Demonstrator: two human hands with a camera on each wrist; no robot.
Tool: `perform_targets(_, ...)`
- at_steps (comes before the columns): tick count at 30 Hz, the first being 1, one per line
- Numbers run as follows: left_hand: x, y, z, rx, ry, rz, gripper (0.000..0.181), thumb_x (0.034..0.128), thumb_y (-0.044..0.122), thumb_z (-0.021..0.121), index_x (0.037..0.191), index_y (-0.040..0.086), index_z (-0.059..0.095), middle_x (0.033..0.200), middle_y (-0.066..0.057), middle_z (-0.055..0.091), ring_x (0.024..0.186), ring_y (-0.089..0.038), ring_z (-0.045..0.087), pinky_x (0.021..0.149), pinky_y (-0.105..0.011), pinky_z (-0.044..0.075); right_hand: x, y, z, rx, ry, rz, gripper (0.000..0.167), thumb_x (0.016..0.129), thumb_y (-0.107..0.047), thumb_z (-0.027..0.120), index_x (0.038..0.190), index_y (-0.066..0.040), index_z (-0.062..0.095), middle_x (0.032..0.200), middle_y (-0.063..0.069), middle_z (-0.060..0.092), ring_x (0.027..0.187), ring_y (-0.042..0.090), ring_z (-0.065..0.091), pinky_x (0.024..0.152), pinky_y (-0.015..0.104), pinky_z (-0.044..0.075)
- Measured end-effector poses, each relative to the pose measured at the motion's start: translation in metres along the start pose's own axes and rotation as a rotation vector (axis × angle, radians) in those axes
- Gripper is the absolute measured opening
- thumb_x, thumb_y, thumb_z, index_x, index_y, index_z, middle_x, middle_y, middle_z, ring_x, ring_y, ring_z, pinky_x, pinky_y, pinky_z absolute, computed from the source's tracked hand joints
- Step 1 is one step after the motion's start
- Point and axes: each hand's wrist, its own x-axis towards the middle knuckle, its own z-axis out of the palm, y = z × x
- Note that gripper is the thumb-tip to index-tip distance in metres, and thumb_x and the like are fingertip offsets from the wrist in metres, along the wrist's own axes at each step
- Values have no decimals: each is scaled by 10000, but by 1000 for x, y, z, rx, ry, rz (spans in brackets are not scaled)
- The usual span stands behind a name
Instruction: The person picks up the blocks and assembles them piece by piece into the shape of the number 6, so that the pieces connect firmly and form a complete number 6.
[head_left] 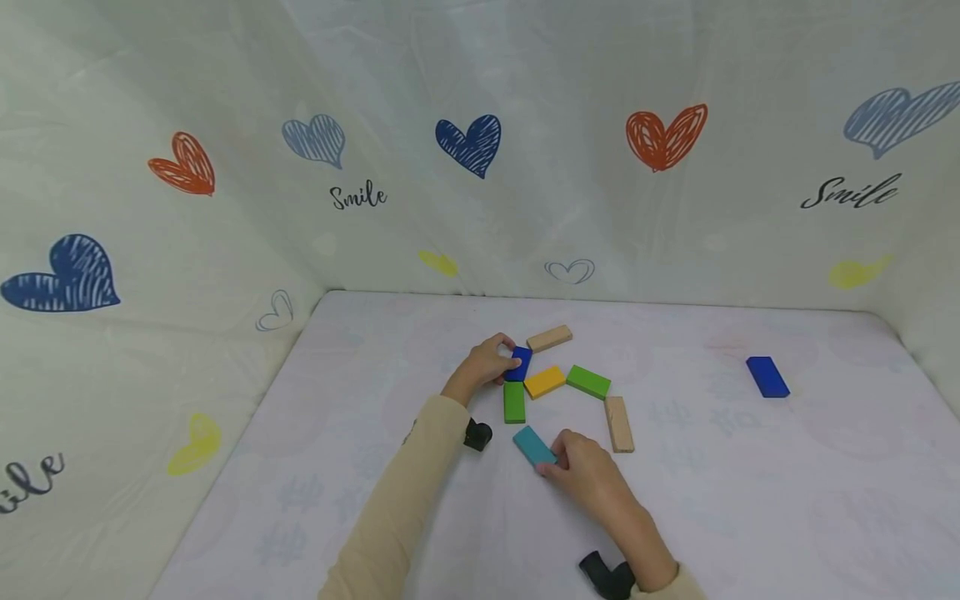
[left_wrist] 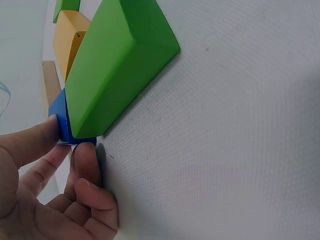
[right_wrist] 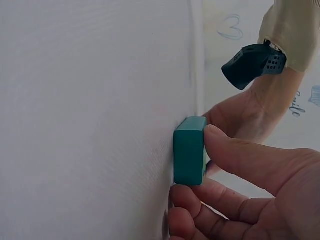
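Note:
My left hand (head_left: 483, 367) pinches a blue block (head_left: 521, 363) between thumb and fingers. In the left wrist view that blue block (left_wrist: 60, 115) is partly hidden behind a green block (left_wrist: 112, 65), whose end meets it. In the head view this green block (head_left: 514, 402) lies just below the blue one, with a yellow block (head_left: 545, 382) angled off to the right. My right hand (head_left: 588, 471) holds a teal block (head_left: 534, 446) by its near end, below the other blocks. In the right wrist view the thumb lies along the teal block (right_wrist: 189, 155), with fingers curled beneath.
Another green block (head_left: 588, 382) continues from the yellow one toward a wooden block (head_left: 619, 424) on the right. A second wooden block (head_left: 550, 337) lies at the back. Far right on the white cloth (head_left: 697, 483) is a separate blue block (head_left: 768, 377). Black devices sit at both wrists.

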Motion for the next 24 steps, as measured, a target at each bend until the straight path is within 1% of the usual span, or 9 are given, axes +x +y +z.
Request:
perform_targets(3, 0, 0, 0, 4, 1, 9, 342, 916, 252, 592, 1236, 165, 507, 1109, -132, 564, 635, -139, 498, 559, -200, 418, 1, -1, 1, 9, 5, -1, 250, 787, -220, 737, 896, -46, 593, 701, 1, 539, 637, 115, 468, 578, 251, 417)
perform_targets(10, 0, 0, -2, 10, -9, -15, 365, 920, 268, 586, 1260, 172, 492, 1092, -128, 557, 639, -144, 494, 575, -204, 417, 3, -4, 5, 8, 15, -8, 252, 798, -242, 728, 874, -54, 578, 676, 1, 506, 624, 116, 450, 559, 239, 388)
perform_targets(16, -1, 1, -2, 8, -13, -14, 366, 920, 269, 586, 1260, 170, 493, 1093, -127, 557, 633, -142, 493, 575, -201, 419, 4, -5, 7, 2, 29, -31, 255, 795, -241, 730, 865, -47, 579, 671, -3, 500, 617, 111, 446, 545, 232, 377)
perform_targets(24, -1, 1, -2, -1, -15, -14, 364, 919, 264, 588, 1257, 166, 494, 1084, -122, 559, 633, -143, 491, 567, -203, 418, 4, -7, 6, 2, 28, -35, 252, 793, -226, 732, 852, -41, 571, 670, 0, 499, 609, 114, 446, 536, 231, 376)
